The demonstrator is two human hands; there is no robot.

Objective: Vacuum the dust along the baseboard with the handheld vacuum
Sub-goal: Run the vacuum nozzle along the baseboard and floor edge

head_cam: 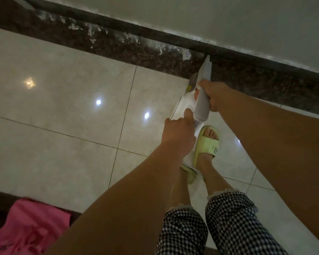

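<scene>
We are gripping the vacuum [201, 100] with both hands: right hand [215, 95] curling round its grey handle, left hand [179, 137] holding the white body's rear end. Vacuum is sitting between the hands, its nozzle tip touching the dark baseboard [155, 36]. White dust [166, 48] is lying left of the nozzle.
</scene>
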